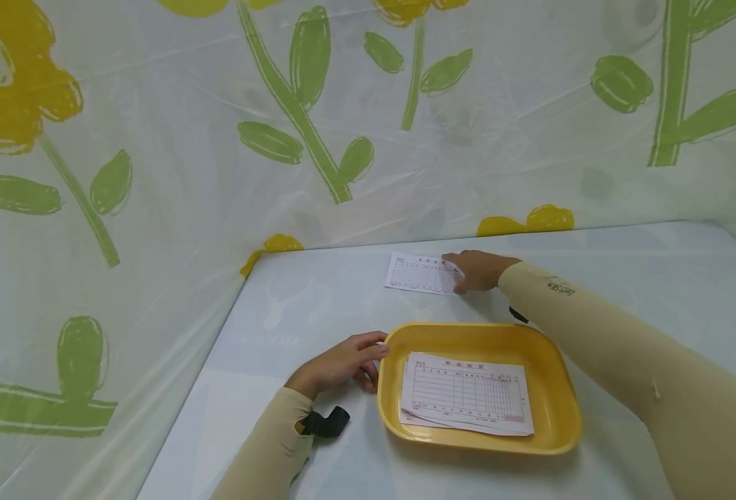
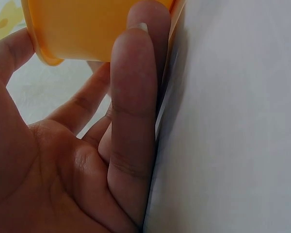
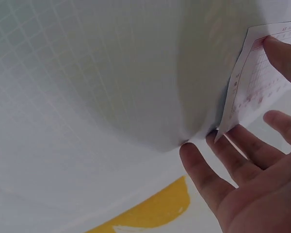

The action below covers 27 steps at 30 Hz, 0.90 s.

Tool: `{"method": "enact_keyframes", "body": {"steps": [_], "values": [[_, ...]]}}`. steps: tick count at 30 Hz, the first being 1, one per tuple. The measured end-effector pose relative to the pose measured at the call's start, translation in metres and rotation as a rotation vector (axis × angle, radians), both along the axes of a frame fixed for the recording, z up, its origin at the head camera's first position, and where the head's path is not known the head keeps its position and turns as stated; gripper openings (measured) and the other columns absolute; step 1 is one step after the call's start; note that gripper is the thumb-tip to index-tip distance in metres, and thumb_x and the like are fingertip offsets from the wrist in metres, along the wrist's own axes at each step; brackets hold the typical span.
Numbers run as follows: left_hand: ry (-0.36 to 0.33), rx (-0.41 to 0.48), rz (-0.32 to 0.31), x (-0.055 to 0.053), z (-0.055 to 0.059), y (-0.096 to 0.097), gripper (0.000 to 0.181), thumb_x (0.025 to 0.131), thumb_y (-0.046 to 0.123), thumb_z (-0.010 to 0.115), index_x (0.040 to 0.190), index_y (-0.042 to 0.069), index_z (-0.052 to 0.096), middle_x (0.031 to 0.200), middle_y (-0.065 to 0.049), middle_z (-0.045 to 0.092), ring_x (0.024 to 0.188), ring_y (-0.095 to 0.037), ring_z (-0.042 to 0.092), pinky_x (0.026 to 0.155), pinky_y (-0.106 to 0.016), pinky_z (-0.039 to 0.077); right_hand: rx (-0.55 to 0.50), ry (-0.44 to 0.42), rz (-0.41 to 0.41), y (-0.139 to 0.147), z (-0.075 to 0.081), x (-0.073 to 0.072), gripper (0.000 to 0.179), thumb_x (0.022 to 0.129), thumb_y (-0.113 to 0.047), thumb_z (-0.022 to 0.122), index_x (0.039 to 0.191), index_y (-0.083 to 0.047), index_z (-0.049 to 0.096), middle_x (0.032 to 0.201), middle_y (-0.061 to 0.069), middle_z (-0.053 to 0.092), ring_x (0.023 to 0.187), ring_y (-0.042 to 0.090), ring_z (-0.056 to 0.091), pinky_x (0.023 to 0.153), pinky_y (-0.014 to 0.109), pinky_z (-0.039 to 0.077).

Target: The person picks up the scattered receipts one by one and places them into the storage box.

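Near the far edge of the table lies a white printed receipt slip (image 1: 416, 271). My right hand (image 1: 479, 269) is at its right end. In the right wrist view, the right hand (image 3: 262, 179) has its thumb (image 3: 281, 56) on the slip's printed face and fingertips at the opposite corner; the slip's short edge bends up there. My left hand (image 1: 346, 363) touches the left rim of a yellow plastic basin (image 1: 477, 333), fingers along its outside wall. Inside the basin is a loose stack of similar receipt slips (image 1: 462, 394).
The white table (image 1: 268, 417) is bordered at the back and left by a hanging sheet (image 1: 174, 139) printed with yellow flowers and green leaves. A black strap piece (image 1: 327, 422) sits at the left wrist. The right forearm (image 1: 624, 361) reaches past the basin's right side.
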State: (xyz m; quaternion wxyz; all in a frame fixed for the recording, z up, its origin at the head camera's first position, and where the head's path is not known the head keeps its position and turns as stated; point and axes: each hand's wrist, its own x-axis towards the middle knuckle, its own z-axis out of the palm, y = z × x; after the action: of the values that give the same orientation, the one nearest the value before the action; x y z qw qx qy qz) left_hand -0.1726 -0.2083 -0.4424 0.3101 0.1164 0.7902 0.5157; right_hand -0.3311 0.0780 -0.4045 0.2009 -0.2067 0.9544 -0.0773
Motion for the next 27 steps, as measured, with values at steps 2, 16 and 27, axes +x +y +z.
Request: {"method": "enact_keyframes", "body": {"steps": [2,16,27], "values": [[0.006,0.002,-0.006,0.0,0.001,0.0,0.042,0.103,0.039,0.049,0.137,0.015,0.053,0.082,-0.003,0.071,0.068,-0.016,0.067,0.069,-0.03,0.059,-0.009,0.021,0.007,0.0,0.0,0.0,0.084,0.09,-0.029,0.074,0.159,-0.016,0.027,0.156,0.021,0.038,0.14,0.04,0.04,0.116,0.062,0.031],[0.001,-0.007,0.003,-0.001,0.003,0.002,0.042,0.103,0.041,0.05,0.138,0.019,0.054,0.084,-0.004,0.071,0.069,-0.017,0.068,0.07,-0.03,0.059,-0.057,0.058,0.008,0.003,0.005,0.003,0.073,0.091,-0.015,0.072,0.153,-0.009,0.034,0.142,0.024,0.051,0.12,0.035,0.053,0.112,0.058,0.04],[0.001,-0.018,0.009,0.0,0.0,0.0,0.041,0.103,0.042,0.049,0.137,0.019,0.054,0.08,-0.003,0.07,0.067,-0.017,0.067,0.071,-0.03,0.059,-0.096,0.012,-0.073,0.01,0.012,0.015,0.055,0.101,-0.008,0.051,0.153,-0.007,0.034,0.151,0.025,0.044,0.131,0.04,0.048,0.114,0.062,0.033]]}}
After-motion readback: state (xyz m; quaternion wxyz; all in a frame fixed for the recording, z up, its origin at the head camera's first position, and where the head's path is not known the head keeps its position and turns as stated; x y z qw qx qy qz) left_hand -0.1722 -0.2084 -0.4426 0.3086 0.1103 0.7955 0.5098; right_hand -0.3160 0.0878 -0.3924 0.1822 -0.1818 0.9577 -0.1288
